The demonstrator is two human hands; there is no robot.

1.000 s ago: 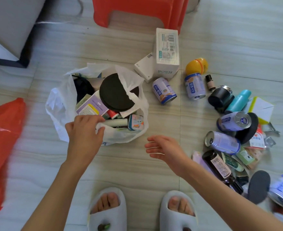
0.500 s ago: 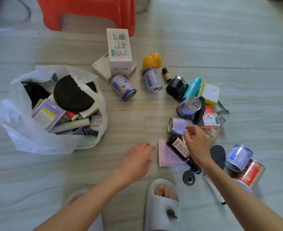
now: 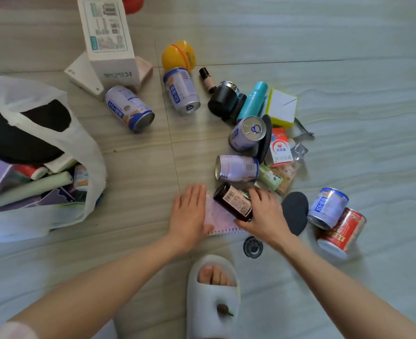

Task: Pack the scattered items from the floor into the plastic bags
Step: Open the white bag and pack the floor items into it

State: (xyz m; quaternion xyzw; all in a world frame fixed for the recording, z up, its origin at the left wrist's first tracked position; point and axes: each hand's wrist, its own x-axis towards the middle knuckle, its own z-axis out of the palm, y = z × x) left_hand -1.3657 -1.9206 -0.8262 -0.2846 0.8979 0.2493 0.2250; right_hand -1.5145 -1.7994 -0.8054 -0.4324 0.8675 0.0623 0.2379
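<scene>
Two hands work low over the floor [image 3: 138,236]. The left hand [image 3: 189,214] lies flat, fingers straight and together, pinning the pink notebook [image 3: 218,221], likely to steady it. The right hand [image 3: 263,216] curls around the brown bottle [image 3: 233,201] lying on that notebook. The white plastic bag [image 3: 79,148] waits well apart, far left, already crowded.
</scene>
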